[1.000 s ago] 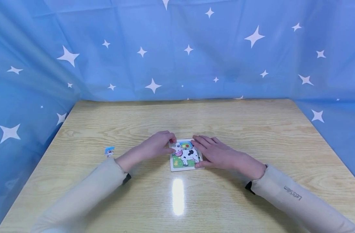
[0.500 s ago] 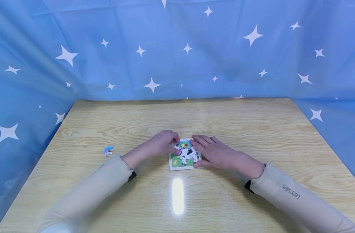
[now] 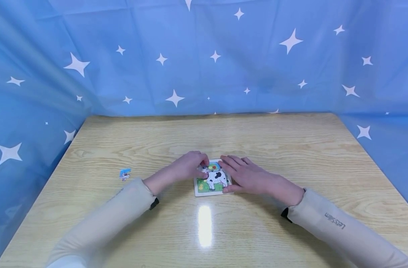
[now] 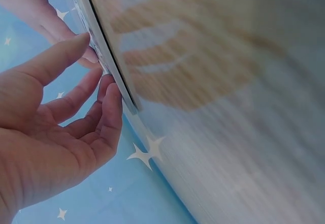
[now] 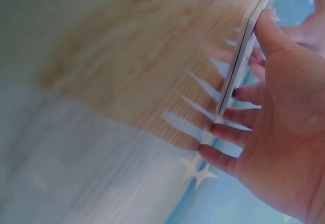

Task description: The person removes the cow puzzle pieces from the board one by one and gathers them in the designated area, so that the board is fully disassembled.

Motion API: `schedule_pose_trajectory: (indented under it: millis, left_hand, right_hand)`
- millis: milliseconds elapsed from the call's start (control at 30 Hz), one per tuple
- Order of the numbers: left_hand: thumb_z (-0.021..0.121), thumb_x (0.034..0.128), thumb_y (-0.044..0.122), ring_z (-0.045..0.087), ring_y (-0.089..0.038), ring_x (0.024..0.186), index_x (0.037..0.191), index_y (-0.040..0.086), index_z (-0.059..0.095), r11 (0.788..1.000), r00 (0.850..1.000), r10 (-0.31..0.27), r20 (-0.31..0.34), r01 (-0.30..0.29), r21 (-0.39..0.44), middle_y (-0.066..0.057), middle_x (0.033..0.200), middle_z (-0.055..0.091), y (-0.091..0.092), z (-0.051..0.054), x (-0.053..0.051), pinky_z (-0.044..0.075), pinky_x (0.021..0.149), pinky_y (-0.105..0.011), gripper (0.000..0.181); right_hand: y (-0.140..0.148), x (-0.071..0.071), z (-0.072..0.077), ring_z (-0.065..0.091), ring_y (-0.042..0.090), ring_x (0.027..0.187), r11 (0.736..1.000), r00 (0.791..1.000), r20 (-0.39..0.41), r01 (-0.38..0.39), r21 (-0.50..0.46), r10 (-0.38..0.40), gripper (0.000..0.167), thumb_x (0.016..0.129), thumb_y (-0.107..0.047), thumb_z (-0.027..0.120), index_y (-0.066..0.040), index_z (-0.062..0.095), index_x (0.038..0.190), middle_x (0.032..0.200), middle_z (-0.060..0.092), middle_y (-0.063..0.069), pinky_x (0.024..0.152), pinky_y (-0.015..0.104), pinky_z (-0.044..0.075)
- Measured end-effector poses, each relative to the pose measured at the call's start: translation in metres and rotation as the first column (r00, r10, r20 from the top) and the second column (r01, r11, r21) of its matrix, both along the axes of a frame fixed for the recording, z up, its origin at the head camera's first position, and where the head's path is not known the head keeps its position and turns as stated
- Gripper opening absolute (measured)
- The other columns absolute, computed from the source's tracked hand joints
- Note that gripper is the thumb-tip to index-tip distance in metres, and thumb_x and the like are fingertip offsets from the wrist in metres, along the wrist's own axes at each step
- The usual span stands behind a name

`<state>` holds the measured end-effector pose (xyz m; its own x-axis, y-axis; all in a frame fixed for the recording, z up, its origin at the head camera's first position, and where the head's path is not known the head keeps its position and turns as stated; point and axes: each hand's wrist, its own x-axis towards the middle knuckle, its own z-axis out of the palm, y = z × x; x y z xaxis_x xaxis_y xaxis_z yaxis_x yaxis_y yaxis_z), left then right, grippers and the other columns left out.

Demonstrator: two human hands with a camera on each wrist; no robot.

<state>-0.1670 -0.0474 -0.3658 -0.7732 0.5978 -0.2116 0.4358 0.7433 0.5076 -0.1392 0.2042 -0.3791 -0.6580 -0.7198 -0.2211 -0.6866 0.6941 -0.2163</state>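
A small cow picture puzzle in a pale frame lies on the wooden table. Over its upper left corner, my left hand has its fingers bent and its thumb on the picture, covering the cow's face. In the left wrist view, the left thumb and fingertips of that left hand meet the puzzle's rim and face; whether a piece is pinched between them cannot be made out. Spread along the right side, my right hand rests on the puzzle with straight fingers. In the right wrist view, the right thumb touches the frame's edge.
One loose puzzle piece with blue on it lies to the left of the left forearm. The wooden table ends at a blue curtain with white stars. A bright light reflection shows in front of the puzzle.
My left hand has shifted a little to the right, its thumb and fingers moving from the puzzle's left edge onto the cow's face. The right hand stays where it was.
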Motion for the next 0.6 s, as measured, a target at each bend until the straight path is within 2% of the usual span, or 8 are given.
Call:
schedule_pose_trajectory:
  millis: [133,433,600]
  left_hand:
    - [0.088,0.0964,0.013,0.058,-0.019,0.096,0.119,0.002,0.073,1.0,1.0,0.013,-0.002,-0.013,-0.019,-0.006,0.107,0.068,0.0026,-0.0004,-0.0003,0.053,0.093,-0.034,0.03]
    - [0.087,0.0965,0.011,0.062,-0.023,0.1,0.131,0.004,0.066,0.997,0.994,0.079,0.081,-0.079,-0.004,-0.009,0.112,0.069,0.0082,-0.0023,-0.0035,0.054,0.095,-0.039,0.041]
    - [0.088,0.0956,0.009,0.062,-0.022,0.094,0.127,0.0,0.064,0.996,0.995,0.086,0.046,-0.086,-0.001,-0.009,0.105,0.069,0.0087,-0.0031,-0.0022,0.055,0.09,-0.037,0.041]
  right_hand:
    - [0.0002,-0.0005,0.0,0.03,0.048,0.161,1.0,1.0,-0.002,-0.003,-0.005,0.003,0.089,0.11,-0.054,0.063,0.004,0.032,0.17,0.176,0.029,0.028,0.121,0.074,0.033]
    - [-0.0001,0.0004,0.0015,0.032,0.049,0.16,1.0,1.0,-0.016,-0.008,0.001,0.008,0.088,0.11,-0.053,0.064,0.004,0.032,0.17,0.175,0.03,0.028,0.121,0.073,0.034]
    - [0.0024,-0.0007,-0.002,0.03,0.05,0.161,1.0,1.0,0.001,-0.007,-0.025,0.007,0.091,0.11,-0.059,0.06,0.003,0.032,0.17,0.176,0.028,0.028,0.121,0.075,0.031]
